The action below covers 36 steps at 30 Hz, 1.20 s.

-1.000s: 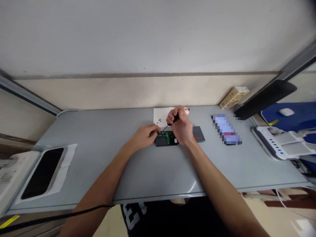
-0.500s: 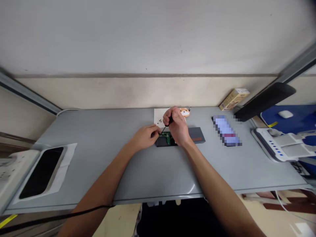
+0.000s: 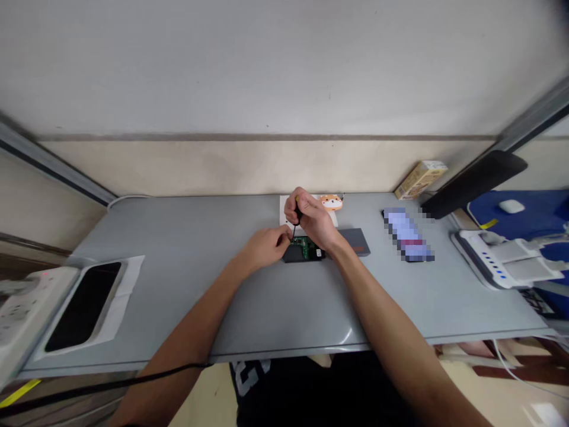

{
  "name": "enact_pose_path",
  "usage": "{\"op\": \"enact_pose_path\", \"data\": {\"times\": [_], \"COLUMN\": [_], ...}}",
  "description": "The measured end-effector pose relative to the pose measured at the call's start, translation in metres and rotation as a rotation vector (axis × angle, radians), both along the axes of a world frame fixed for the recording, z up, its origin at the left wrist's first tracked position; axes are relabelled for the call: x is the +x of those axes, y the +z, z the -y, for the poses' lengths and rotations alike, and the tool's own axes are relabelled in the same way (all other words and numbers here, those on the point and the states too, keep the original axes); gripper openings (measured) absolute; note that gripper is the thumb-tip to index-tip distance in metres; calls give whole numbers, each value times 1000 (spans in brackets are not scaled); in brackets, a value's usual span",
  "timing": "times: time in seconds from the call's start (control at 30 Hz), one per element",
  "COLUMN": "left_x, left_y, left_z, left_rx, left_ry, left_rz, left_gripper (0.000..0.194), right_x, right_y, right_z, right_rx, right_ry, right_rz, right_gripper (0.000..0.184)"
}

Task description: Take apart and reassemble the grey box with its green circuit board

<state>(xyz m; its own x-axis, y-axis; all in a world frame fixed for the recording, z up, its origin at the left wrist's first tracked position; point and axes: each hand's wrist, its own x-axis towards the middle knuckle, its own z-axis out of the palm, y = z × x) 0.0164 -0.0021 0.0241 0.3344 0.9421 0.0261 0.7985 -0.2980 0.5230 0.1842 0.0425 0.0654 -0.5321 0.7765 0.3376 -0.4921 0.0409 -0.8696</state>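
My right hand (image 3: 310, 216) is closed around a screwdriver (image 3: 297, 209) with a dark handle, its thin shaft pointing down. The tip meets the upper left part of an opened dark device (image 3: 296, 255), where a green circuit board (image 3: 305, 246) shows. My left hand (image 3: 269, 244) lies against the left end of that device, thumb and fingers pinched near the tip; what they hold, if anything, is hidden. Beside the device on the right is a flat dark grey piece (image 3: 355, 242), partly behind my right wrist. White paper (image 3: 284, 207) lies behind my hands.
An orange-and-white animal-faced item (image 3: 331, 203) sits on the paper. To the right are a phone (image 3: 408, 235), a small box (image 3: 420, 179) and a white power strip (image 3: 482, 261). On the left, a black-screened phone (image 3: 84, 305) lies on white paper beside a socket strip (image 3: 26, 308).
My right hand has shifted left, and the screwdriver now stands more upright. More of the circuit board shows at its right end. My left hand stays at the device's left end.
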Motion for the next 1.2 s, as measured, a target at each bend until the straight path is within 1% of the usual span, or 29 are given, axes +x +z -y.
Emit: {"op": "enact_pose_path", "data": {"times": [0.17, 0.23, 0.37, 0.43, 0.5, 0.57, 0.67, 0.77, 0.83, 0.93, 1.07, 1.13, 1.2], "left_x": [3, 3, 3, 3, 3, 3, 2, 2, 2, 2, 3, 2, 2], "left_y": [-1, 0, 1, 1, 2, 2, 2, 2, 2, 3, 4, 4, 3], "left_z": [0, 0, 0, 0, 0, 0, 0, 0, 0, 0, 0, 0, -1], "left_rx": [-15, -23, -29, -39, -44, -38, -31, -35, -34, -16, -26, -31, -23], "left_ry": [4, 10, 21, 23, 23, 19, 5, -4, -8, -8, -11, -14, -16], "left_rz": [38, 43, 58, 48, 34, 27, 25, 25, 22, 10, 15, 25, 23], "left_gripper": [24, 24, 24, 25, 26, 26, 25, 24, 24, 24, 24, 25, 25], "right_x": [0, -1, 0, 1, 0, -1, -2, -1, 0, 2, 0, -1, -1], "right_y": [-2, -4, -13, -19, -22, -22, -17, -11, -9, -10, -13, -13, -12], "right_z": [5, 6, 3, 0, -3, -4, -1, 3, 5, 7, 9, 9, 7], "right_rx": [-11, -6, 17, -1, -34, -69, -113, -108, -70, -20, -44, -49, -71], "right_ry": [-73, -145, -338, -422, -465, -455, -366, -270, -248, -261, -339, -376, -365], "right_rz": [47, 31, -1, -15, -63, -118, -154, -117, -54, -10, 29, 51, 21], "right_gripper": [40, 39, 38, 40, 43, 45, 48, 43, 40, 38, 49, 48, 47]}}
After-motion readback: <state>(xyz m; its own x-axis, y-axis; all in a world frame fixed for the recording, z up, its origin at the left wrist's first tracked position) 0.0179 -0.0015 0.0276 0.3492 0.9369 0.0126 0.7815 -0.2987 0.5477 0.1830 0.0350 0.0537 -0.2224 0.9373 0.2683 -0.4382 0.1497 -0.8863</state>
